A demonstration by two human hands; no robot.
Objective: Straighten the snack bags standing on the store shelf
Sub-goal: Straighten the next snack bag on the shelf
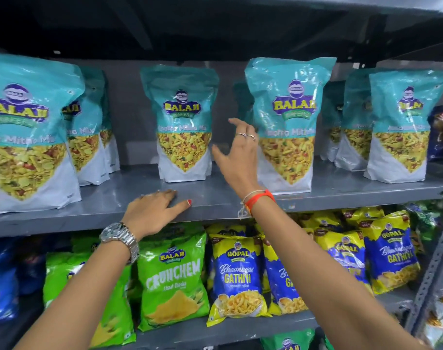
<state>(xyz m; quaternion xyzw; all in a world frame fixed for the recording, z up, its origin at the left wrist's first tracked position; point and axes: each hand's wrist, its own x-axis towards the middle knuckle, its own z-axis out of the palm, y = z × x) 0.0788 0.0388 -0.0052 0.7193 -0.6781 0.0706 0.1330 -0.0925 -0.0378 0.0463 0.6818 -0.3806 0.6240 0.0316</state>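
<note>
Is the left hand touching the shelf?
Touching. The head view shows the left hand lying palm down on the grey shelf, fingers flat on its surface and the thumb at its front edge.

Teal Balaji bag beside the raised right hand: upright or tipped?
Upright. The teal Balaji bag stands on its base on the grey shelf, label facing out. The right hand is open, not gripping it.

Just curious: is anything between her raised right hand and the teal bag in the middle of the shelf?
Nothing visible. The right hand hangs open in the bare gap beside the middle teal bag; only empty grey shelf lies between them.
</note>
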